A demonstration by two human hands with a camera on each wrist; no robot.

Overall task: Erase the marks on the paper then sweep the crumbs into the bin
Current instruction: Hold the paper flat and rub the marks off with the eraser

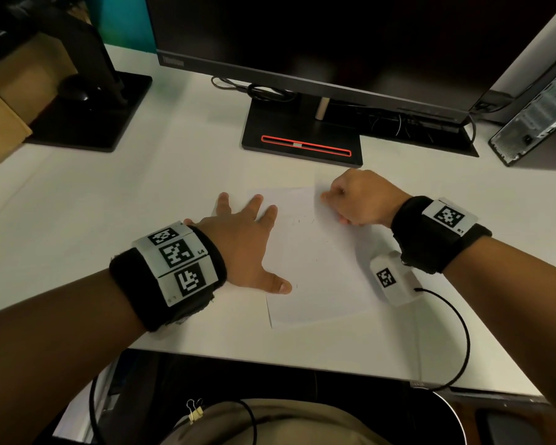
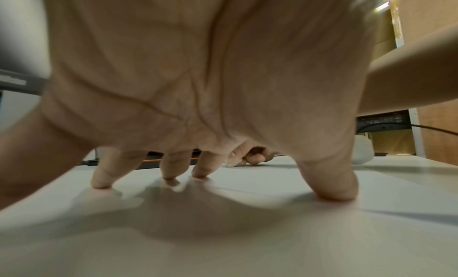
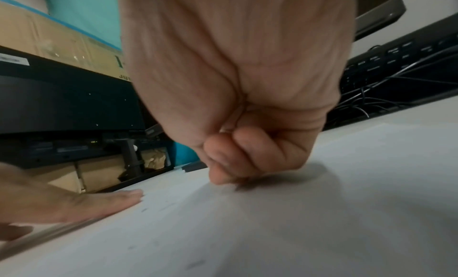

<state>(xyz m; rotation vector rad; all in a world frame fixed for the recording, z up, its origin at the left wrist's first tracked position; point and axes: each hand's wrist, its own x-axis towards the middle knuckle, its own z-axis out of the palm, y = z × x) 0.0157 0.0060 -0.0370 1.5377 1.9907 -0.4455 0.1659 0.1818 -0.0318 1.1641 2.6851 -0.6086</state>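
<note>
A white sheet of paper (image 1: 318, 268) lies on the white desk (image 1: 142, 203) in front of me. Faint pencil marks and dark specks (image 1: 302, 221) dot its upper half, and a few dark specks (image 3: 143, 209) show up close. My left hand (image 1: 247, 232) is spread flat, its fingertips (image 2: 171, 175) and thumb pressing the paper's left edge. My right hand (image 1: 350, 197) is curled into a fist at the sheet's far right corner. It pinches a small pale eraser (image 2: 232, 160) against the paper, mostly hidden by the fingers (image 3: 230, 163).
A black monitor stand (image 1: 302, 139) sits just beyond the paper, with cables (image 1: 264, 91) behind it. Another black stand (image 1: 87, 117) is at the far left and a computer tower (image 1: 536, 117) at the far right. A curved metal rim (image 1: 453, 412) shows below the desk's front edge.
</note>
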